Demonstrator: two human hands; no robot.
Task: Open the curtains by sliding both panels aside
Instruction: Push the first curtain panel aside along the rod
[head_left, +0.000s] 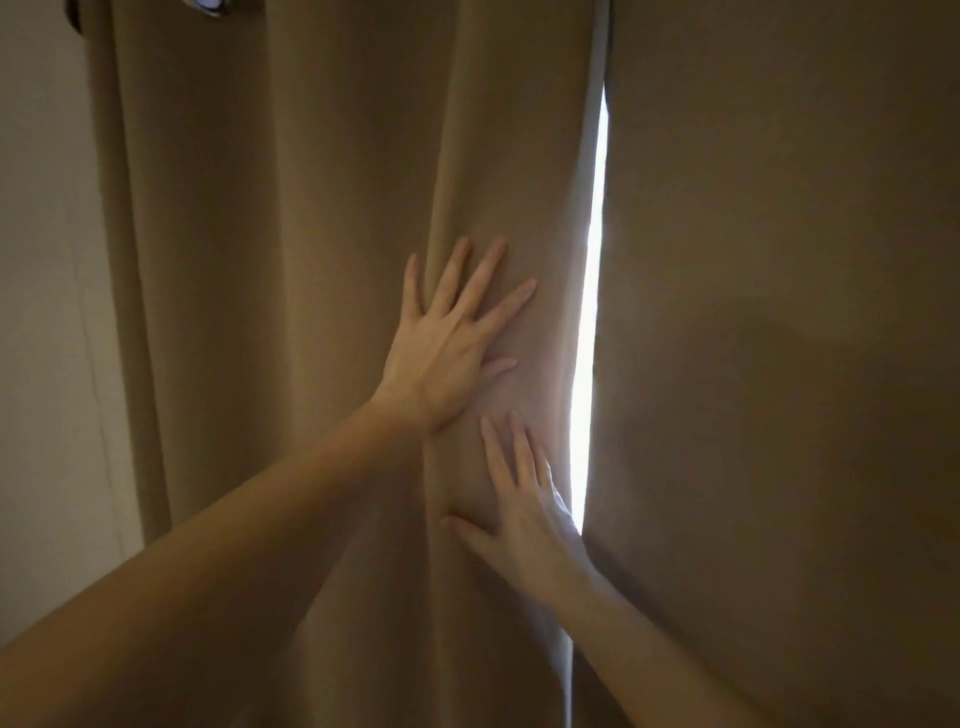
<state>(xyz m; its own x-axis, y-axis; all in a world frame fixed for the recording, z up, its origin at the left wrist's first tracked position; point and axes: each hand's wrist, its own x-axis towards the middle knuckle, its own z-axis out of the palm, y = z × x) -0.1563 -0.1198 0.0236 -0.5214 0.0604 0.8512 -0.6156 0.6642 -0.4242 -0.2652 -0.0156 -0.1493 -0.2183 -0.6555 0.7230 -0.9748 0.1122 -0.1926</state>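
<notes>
Plain tan-brown left curtain panel (291, 312), matching tan right curtain panel (779, 312) — unpatterned, bright white gap (589, 332) between, cream-white wall (41, 312)

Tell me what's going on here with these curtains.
A person is starting to open a pair of tan curtains. Both hands lie flat, fingers spread, on the left panel: the left hand higher up, the right hand lower, close to the panel's inner edge. Only a narrow bright gap shows between it and the right panel, so the curtains are barely parted.
</notes>
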